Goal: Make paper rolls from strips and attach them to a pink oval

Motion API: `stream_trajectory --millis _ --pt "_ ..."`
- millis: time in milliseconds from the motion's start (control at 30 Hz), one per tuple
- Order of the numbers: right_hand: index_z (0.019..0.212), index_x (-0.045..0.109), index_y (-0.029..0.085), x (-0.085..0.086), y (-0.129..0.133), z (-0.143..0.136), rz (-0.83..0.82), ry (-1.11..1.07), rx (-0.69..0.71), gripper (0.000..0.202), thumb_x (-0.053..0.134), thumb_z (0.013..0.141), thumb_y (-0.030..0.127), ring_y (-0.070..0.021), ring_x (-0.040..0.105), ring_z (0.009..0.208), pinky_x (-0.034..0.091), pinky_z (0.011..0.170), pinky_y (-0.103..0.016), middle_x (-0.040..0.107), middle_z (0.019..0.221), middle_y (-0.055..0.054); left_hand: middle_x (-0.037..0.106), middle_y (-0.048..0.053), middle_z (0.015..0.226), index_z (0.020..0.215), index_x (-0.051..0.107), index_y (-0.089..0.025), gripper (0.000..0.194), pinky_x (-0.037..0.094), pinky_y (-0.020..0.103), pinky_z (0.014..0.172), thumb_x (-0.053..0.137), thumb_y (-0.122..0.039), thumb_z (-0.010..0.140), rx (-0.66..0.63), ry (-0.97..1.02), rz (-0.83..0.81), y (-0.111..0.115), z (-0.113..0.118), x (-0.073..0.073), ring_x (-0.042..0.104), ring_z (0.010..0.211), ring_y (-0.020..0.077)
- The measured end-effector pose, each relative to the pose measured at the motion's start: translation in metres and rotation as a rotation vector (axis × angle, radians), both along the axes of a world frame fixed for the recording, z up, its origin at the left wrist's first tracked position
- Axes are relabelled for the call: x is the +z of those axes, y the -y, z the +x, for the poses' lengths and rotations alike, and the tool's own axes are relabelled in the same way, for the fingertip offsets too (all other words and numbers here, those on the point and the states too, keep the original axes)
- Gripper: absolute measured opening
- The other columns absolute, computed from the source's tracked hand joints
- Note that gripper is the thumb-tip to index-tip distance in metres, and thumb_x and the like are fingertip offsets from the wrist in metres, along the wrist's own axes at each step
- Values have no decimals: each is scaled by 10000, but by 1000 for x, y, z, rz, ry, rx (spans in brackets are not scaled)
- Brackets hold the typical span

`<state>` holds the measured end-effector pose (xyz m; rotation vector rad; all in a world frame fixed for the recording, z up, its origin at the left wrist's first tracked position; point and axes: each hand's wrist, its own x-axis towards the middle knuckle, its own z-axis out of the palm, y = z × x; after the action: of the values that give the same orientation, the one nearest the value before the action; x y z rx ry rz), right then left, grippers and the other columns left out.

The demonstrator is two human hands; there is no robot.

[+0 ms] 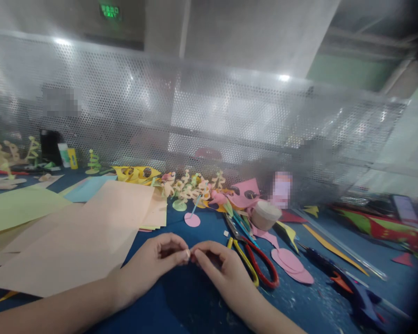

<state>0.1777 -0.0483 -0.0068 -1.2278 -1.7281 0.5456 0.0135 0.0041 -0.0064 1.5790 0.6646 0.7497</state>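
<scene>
And here's the left hand [151, 260] with its grip closed, thumb and forefinger pinched together, meeting the right hand [230, 269], whose grip is pinched shut too, fingertip to fingertip, though whether something tiny sits between them I can't tell. Just beyond those fingertips, towards the far edge of the desk [149, 306], lies the pink disc [192, 220] with a thin blue strip [196, 205] rising from it. Over on the right, red-handled scissors [263, 266] lie near the right hand, pink paper ovals [292, 264] just beyond them!
</scene>
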Motion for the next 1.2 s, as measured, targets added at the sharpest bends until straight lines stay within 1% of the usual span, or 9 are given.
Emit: stream_trajectory --millis 100,167,267,433,567,700,833,1000,1200 --pt "848 602 185 -2 -3 1 -28 -86 33 142 473 810 230 -146 622 706 509 667 -245 653 753 -34 649 15 770 954 579 -186 296 432 303 776 607 -366 722 49 19 -134 -3 1 0 590 786 170" --pt "845 595 185 -5 -4 0 10 -64 8 106 523 774 217 -141 605 659 509 635 -248 640 732 -27 648 23 799 935 599 -179 290 434 305 780 612 -370 717 47 22 -150 -3 2 1 585 794 172" --pt "821 580 175 -8 -4 -2 44 -48 -31 93 558 733 200 -133 574 594 496 575 -241 608 680 -16 641 17 792 884 626 -174 247 441 279 747 601 -363 728 25 28 -125 -1 3 2 578 763 157" --pt "775 569 163 -5 -2 -3 23 -40 -44 66 564 729 210 -128 548 572 472 551 -240 576 650 -12 637 9 737 871 636 -165 238 449 262 693 584 -358 741 -9 -6 -88 1 2 2 578 689 142" --pt "749 566 169 -3 -2 -4 2 -21 -34 52 552 746 219 -123 536 576 459 549 -232 570 642 -6 650 16 773 887 645 -174 230 452 263 700 560 -348 763 -47 -21 -48 0 1 1 590 712 149" --pt "759 560 168 -4 -2 -3 -17 -28 -28 48 540 748 211 -120 534 572 455 546 -227 562 642 -1 644 24 813 892 653 -175 217 443 264 726 545 -324 776 -101 -37 -14 1 -1 3 582 747 153" --pt "763 557 169 -5 -1 -3 -38 -41 -9 48 534 748 208 -119 532 575 454 554 -226 560 643 1 631 15 774 847 654 -171 200 437 253 713 534 -316 779 -109 -63 29 2 -1 7 568 725 146" --pt "760 548 171 -2 2 -4 -89 -47 48 51 511 772 203 -118 540 601 451 585 -225 575 663 -3 617 -4 665 778 649 -151 174 435 237 657 531 -277 763 -115 -87 -9 0 0 5 554 652 130" --pt "772 544 167 0 3 -6 -99 -57 89 54 503 781 200 -118 536 608 442 595 -226 577 669 -7 617 0 628 738 633 -134 178 437 237 614 511 -262 757 -100 -76 -44 -1 0 2 552 599 122"
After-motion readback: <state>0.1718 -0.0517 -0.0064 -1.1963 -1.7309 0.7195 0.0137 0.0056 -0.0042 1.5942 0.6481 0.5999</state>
